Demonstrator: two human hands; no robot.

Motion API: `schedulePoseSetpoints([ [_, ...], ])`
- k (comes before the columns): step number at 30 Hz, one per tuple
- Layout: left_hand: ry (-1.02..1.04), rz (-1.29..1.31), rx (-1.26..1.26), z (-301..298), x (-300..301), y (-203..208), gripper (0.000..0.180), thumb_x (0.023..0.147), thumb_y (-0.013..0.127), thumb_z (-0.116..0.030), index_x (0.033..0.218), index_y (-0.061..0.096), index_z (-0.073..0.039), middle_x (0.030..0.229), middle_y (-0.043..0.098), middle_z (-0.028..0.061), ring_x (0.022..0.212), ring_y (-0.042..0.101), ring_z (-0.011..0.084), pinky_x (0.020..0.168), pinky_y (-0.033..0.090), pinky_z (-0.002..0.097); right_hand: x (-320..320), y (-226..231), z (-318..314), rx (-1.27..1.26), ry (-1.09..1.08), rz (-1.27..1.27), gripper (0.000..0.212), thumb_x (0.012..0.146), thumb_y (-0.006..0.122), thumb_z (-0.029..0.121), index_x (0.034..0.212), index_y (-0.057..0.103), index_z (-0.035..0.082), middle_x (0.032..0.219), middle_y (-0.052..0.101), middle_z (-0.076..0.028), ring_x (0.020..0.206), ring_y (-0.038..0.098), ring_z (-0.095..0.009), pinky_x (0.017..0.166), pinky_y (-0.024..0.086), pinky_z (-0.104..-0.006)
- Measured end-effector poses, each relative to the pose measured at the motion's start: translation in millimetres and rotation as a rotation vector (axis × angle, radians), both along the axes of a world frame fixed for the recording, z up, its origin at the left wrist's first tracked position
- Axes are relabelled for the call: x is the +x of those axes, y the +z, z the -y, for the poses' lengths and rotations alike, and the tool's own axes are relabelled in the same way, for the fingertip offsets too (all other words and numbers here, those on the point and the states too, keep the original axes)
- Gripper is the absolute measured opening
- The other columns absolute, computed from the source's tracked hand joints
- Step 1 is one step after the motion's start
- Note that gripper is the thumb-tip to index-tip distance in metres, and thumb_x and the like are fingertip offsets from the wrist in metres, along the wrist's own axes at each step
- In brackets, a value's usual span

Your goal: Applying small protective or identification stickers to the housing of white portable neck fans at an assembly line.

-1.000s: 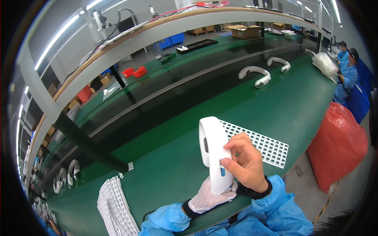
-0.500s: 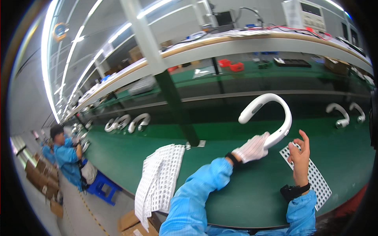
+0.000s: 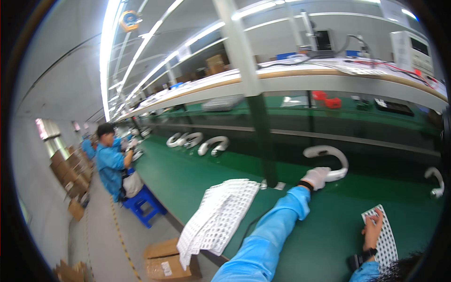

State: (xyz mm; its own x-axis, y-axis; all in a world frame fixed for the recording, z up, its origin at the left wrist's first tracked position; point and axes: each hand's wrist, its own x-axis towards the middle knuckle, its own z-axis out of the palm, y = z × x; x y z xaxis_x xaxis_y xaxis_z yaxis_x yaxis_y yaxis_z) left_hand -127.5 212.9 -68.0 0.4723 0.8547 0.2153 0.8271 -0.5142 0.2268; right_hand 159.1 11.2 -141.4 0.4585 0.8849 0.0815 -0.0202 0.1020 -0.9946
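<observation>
My left hand (image 3: 316,178), in a white glove, grips one end of a white C-shaped neckband device (image 3: 339,175). The device is low over the green bench, close to its dark back part, with its curve to the right. Farther right and nearer me, my bare right hand (image 3: 372,231) is at a white sheet of small dark stickers (image 3: 386,242). Its fingers are apart and slightly bent over the sheet's left side; whether they press on it is not clear. A dark watch-like band sits on the right wrist.
A stack of white sticker sheets (image 3: 221,214) overhangs the bench's front edge. Several white neckbands (image 3: 213,145) lie back left, another (image 3: 437,183) far right. A green post (image 3: 263,141) rises left of my hand below a shelf (image 3: 300,83). A co-worker (image 3: 110,160) sits at left.
My left hand has reached farther away and lowered the neckband toward the back of the bench. My right hand has dropped lower along the sticker sheet. The view has turned left.
</observation>
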Motion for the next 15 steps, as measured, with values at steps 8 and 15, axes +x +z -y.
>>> schedulePoseSetpoints([
  [8,0.024,0.204,0.220,87.3,16.3,-2.1,0.051,0.079,0.062,-0.018,0.124,0.048,0.001,0.112,0.054,0.0221,0.102,0.056,0.0363,0.079,0.052,0.0467,-11.0,2.0,-2.4,-0.033,0.255,0.137,0.040,0.094,0.054,0.008,0.133,0.046,0.008,0.097,0.047,0.001,0.054,0.039,-0.002,0.036,0.026,-0.0173],
  [15,-0.432,1.182,-0.571,195.4,76.4,-32.7,0.054,0.097,0.055,-0.016,0.145,0.038,-0.002,0.141,0.048,0.0138,0.129,0.048,0.0212,0.107,0.038,0.0321,-68.6,21.0,15.6,0.433,0.474,0.500,0.072,0.091,0.053,0.045,0.146,0.036,0.001,0.152,0.033,-0.021,0.143,0.027,-0.034,0.117,0.018,-0.0442],
])
